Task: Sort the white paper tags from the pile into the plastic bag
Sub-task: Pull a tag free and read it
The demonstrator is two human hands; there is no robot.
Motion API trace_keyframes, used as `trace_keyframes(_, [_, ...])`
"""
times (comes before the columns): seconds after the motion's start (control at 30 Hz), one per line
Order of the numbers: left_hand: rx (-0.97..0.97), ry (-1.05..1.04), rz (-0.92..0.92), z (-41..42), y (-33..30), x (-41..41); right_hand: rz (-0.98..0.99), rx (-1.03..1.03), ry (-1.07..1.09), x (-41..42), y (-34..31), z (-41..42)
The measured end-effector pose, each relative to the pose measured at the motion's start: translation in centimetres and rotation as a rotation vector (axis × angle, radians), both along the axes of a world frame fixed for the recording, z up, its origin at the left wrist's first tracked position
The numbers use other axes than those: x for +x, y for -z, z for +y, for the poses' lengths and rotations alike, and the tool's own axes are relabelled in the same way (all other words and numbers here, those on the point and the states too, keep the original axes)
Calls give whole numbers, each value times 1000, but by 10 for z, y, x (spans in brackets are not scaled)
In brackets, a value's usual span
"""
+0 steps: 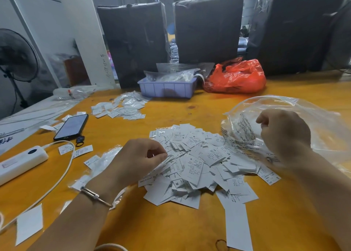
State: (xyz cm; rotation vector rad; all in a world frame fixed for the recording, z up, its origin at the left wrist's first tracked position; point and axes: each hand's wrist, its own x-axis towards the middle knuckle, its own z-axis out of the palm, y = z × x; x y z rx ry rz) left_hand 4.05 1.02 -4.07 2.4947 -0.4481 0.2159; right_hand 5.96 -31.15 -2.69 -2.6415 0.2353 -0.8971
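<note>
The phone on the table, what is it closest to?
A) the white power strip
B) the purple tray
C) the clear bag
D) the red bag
A: the phone lies at the left of the table, just above the white power strip, far from both bags and the tray.

left hand (138, 155) sits near centre, fingers curled, thumb meeting fingertips in a pinch. right hand (284, 134) is raised further right, fingers curled, gripping.

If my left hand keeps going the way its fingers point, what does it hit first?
Most likely the pile of white paper tags: the left hand has its fingertips already at the pile's left edge, pointing right into it.
</note>
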Motion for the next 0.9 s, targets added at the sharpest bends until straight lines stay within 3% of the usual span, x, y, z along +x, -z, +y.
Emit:
trace_keyframes(0.13, [-16,-3,-19,-2,1,-1,-394,-26,-133,-8,-6,10])
trace_keyframes(0.2, [-71,0,-60,-4,0,-1,-486,161,-311,-13,-8,20])
trace_keyframes(0.33, [-201,84,15,-11,-5,-4,-197,917,-761,-31,-10,55])
trace_keyframes(0.4, [-248,148,129,-15,-7,-7,-28,981,-855,-37,-5,67])
trace_keyframes(0.57, [-368,276,321,-24,-12,-14,119,961,-1069,-48,1,89])
trace_keyframes(0.67, [-406,302,332,-27,-14,-17,124,886,-1051,-48,-1,90])
trace_keyframes(0.73, [-461,213,297,-25,-15,-17,110,693,-948,-42,-2,81])
trace_keyframes(0.8, [-545,78,246,-20,-16,-14,140,337,-880,-38,-2,71])
trace_keyframes(0.9, [-675,-79,257,-13,-18,-10,320,-39,-894,-39,2,71])
